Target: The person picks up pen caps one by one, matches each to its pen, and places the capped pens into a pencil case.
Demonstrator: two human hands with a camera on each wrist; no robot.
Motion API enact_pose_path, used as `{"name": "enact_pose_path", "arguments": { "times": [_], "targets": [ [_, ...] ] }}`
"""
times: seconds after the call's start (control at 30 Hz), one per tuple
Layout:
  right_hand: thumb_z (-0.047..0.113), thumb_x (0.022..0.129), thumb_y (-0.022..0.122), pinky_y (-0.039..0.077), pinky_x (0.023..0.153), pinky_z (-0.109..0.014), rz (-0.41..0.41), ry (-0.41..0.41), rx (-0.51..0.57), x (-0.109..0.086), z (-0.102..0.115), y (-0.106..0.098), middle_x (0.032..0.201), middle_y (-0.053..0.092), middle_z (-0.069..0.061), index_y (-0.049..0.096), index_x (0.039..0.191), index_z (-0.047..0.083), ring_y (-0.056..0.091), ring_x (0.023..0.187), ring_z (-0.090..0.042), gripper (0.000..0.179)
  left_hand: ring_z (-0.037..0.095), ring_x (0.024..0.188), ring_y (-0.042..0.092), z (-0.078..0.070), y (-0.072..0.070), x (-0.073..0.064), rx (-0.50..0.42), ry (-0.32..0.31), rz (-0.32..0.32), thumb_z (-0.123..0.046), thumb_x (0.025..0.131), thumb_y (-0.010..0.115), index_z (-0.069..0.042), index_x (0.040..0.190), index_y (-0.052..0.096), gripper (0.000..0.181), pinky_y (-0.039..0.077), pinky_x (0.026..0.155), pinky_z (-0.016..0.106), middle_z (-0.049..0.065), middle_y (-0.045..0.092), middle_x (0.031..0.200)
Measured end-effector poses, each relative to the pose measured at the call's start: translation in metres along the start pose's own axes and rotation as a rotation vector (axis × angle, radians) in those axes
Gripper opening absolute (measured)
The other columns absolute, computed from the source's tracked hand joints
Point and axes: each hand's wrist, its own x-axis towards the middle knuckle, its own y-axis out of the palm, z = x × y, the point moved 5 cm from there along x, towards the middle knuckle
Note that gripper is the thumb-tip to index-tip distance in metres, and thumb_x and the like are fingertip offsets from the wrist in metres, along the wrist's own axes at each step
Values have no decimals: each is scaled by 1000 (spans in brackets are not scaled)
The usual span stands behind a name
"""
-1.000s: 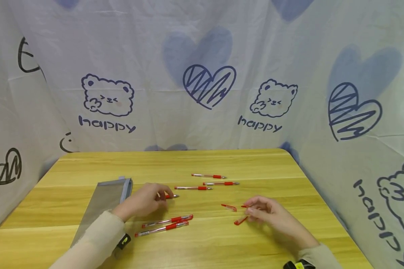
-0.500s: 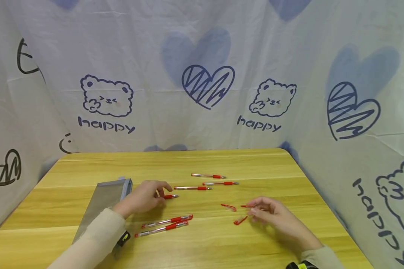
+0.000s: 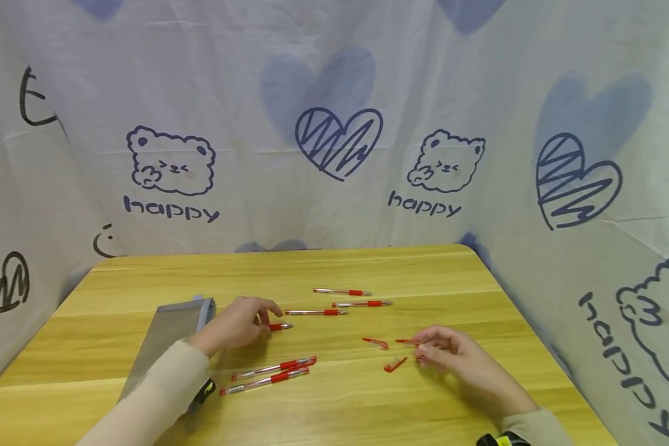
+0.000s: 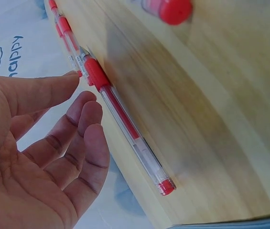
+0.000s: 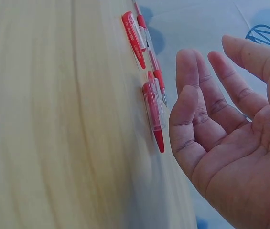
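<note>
My left hand [image 3: 240, 323] hovers at an uncapped red gel pen [image 3: 280, 326], its barrel partly hidden by the hand in the head view. In the left wrist view the fingers bend loosely beside that pen [image 4: 130, 129], with nothing between them. On the right, my right hand [image 3: 451, 356] is relaxed and holds nothing, palm showing in the right wrist view. Close to its fingertips lie a red pen cap [image 3: 406, 341] and another cap [image 3: 394, 365]. A third cap [image 3: 375, 342] is a little farther left.
Three uncapped pens, including one at the back [image 3: 342, 292], lie at the table's middle. Nearer the front are two capped pens, the closer one [image 3: 264, 381] almost parallel to the other. A grey pouch [image 3: 164, 337] lies left, partly behind the left arm. Printed curtains [image 3: 256, 204] surround the wooden table.
The right fingers have drawn slightly away from the red caps, and the left fingers have loosened and lifted off the uncapped pen. The head view has shifted slightly; pens and caps stay in place.
</note>
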Motion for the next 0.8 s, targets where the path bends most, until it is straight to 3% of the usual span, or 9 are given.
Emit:
{"name": "enact_pose_path", "arguments": {
  "times": [0.33,0.63,0.8],
  "targets": [
    [29,111,60,57,75,-31,-19,25,-3,-3,-6,-9,123,77,-19,57,142,-4,75,102,-13,45,15,80,59,2,2,6,-8,5,28,9,91,72,-9,119,78,34,52,72,32,3,70,90],
    [28,111,61,56,75,-31,-31,20,0,-5,-10,-14,125,76,-20,56,143,-5,77,105,-15,46,14,85,66,12,4,14,-77,42,88,21,83,60,-10,117,79,49,60,80,36,8,74,96],
    [29,111,60,56,75,-32,-40,31,-7,-6,-10,-17,123,76,-17,56,143,-6,76,104,-17,47,15,84,62,17,7,18,-121,45,130,24,81,53,-11,113,80,54,56,80,35,7,72,98]
  ]
}}
